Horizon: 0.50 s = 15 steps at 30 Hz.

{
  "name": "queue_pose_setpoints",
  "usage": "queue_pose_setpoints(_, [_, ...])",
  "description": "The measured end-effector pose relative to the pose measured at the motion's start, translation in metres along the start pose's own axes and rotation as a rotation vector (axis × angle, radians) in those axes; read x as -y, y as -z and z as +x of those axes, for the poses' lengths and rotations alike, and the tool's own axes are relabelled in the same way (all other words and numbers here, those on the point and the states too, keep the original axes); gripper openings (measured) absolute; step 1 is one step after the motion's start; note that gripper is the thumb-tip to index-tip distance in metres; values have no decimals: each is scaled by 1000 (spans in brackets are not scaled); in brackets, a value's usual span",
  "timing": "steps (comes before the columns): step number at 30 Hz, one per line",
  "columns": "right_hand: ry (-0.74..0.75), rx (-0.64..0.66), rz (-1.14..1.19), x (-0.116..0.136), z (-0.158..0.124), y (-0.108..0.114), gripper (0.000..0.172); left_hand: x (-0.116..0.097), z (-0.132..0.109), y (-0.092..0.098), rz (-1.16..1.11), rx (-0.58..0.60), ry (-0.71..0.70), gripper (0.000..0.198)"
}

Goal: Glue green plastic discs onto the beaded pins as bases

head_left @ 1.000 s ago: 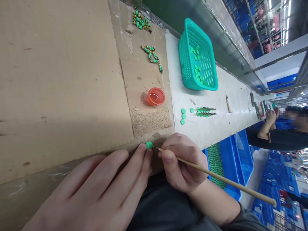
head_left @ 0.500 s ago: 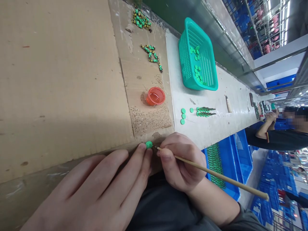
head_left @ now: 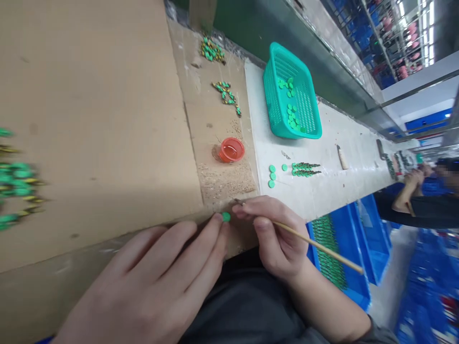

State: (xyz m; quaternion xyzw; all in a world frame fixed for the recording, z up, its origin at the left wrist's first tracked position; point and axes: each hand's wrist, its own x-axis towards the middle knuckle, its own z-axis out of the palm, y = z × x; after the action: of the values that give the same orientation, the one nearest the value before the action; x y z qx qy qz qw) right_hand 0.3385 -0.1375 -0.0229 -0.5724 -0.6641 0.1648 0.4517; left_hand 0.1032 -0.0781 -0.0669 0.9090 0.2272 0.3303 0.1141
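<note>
Near the table's front edge, the fingertips of my left hand (head_left: pixel 168 272) pinch a small round green button (head_left: pixel 225 217). My right hand (head_left: pixel 278 231) grips a thin wooden stick (head_left: pixel 322 248) like a pen. Its narrow dark tip points up and left, a little apart from the button. Just beyond my hands stands a small red cup (head_left: pixel 231 150) with liquid in it. Tiny light specks (head_left: pixel 225 179) are scattered on the brown board around the cup.
A teal basket (head_left: pixel 292 95) holds several green discs. Green-topped dark spiky pieces (head_left: pixel 305 169) lie in rows on the white surface. Green, yellow and black pieces (head_left: pixel 212 49) form a pile. Blue bins (head_left: pixel 340 239) stand at right; another person (head_left: pixel 412 196) works farther along.
The stick's tip has moved up and away from the green button, with my right hand loosening slightly from it. The view has shifted, bringing more green and yellow pieces in at the left edge.
</note>
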Motion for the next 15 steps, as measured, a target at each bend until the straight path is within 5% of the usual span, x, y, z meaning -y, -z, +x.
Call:
queue_pose_setpoints(3, [56,211,-61,6,5,10,32,-4,14,12,102,110,-117,32])
queue_pose_setpoints(15, [197,187,-110,-11,0,-6,16,-22,20,39,135,179,160,17])
